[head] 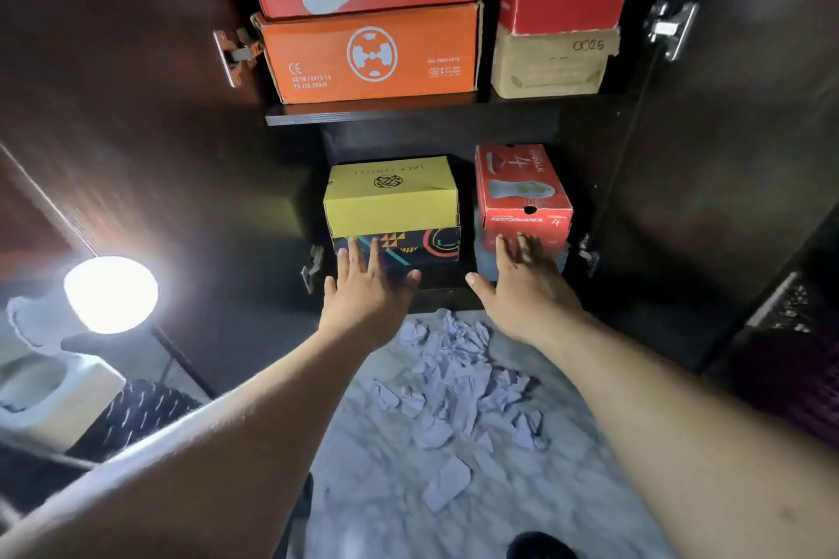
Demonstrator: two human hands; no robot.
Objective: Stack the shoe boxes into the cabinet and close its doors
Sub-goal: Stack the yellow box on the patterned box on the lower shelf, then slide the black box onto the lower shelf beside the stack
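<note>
Both hands reach forward, fingers straight and released: the left hand (367,286) touches the patterned box (399,246) under the yellow box (391,195), the right hand (522,281) the red box (522,195), on the cabinet's (681,195) bottom shelf.

yellow box (391,194) | red box (522,191) | orange box (370,54) | patterned dark box (399,246)
</note>
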